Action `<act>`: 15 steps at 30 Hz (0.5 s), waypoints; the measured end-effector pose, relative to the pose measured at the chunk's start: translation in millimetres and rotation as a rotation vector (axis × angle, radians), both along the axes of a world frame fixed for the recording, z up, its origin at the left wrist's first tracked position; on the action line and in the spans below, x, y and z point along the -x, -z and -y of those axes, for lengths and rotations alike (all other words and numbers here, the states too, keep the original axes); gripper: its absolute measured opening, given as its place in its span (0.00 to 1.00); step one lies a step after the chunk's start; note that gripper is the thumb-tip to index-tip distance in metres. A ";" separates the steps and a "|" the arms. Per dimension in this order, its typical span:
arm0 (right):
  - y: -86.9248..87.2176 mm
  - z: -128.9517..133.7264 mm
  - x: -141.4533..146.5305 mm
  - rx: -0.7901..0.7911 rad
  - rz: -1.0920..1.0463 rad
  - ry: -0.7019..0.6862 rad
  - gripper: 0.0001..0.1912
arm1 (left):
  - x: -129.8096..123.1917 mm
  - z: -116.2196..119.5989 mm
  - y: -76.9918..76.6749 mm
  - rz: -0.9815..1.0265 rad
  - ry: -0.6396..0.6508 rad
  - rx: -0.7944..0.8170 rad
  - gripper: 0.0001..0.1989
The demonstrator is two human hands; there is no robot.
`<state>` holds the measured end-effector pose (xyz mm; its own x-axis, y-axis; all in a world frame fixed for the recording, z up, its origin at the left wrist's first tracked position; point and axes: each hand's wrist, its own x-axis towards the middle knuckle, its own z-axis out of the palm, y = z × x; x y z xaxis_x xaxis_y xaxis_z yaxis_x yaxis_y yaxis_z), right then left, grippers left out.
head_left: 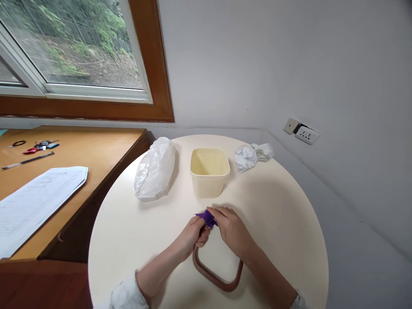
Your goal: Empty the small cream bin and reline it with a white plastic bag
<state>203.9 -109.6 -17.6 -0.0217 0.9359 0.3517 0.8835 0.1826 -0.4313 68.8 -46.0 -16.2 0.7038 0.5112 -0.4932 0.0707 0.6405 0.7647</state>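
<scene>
A crumpled purple cloth [208, 218] is between my two hands, low over the middle of the round table. My left hand [194, 234] has its fingers wrapped round the lower left part of it. From the right, my right hand [230, 225] pinches its upper edge with closed fingers. Beneath my hands lies a brown square frame [216, 280], its far side hidden by them. Just beyond them an open, pale yellow container [209, 184] stands upright.
On the round table [122, 240], a white plastic bag [156, 171] lies left of the container and a knotted white bag [247, 158] lies right of it. A wooden desk [93, 150] at the left holds papers [38, 197] and keys [43, 145].
</scene>
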 end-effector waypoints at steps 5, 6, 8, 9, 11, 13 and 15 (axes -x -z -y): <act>-3.9 0.8 -3.8 0.031 -0.042 0.037 0.23 | 1.2 -1.0 -6.3 0.003 -0.105 0.021 0.18; -5.2 1.5 -5.1 0.039 -0.053 0.040 0.22 | 1.7 -1.4 -8.1 0.010 -0.122 0.015 0.20; -7.4 3.1 -8.3 0.041 -0.076 0.050 0.21 | 2.6 -2.1 -11.5 0.026 -0.158 0.000 0.21; -8.2 3.9 -10.3 0.037 -0.095 0.060 0.21 | 3.1 -2.3 -13.0 0.029 -0.180 -0.008 0.22; -9.0 5.4 -15.0 0.035 -0.168 0.089 0.20 | 4.4 -2.7 -15.3 0.045 -0.229 -0.029 0.22; -8.6 6.8 -19.8 0.056 -0.282 0.112 0.19 | 6.2 -4.3 -16.4 0.079 -0.246 -0.046 0.22; -7.7 7.9 -23.3 0.084 -0.377 0.126 0.18 | 8.8 -8.3 -16.6 0.114 -0.194 -0.022 0.21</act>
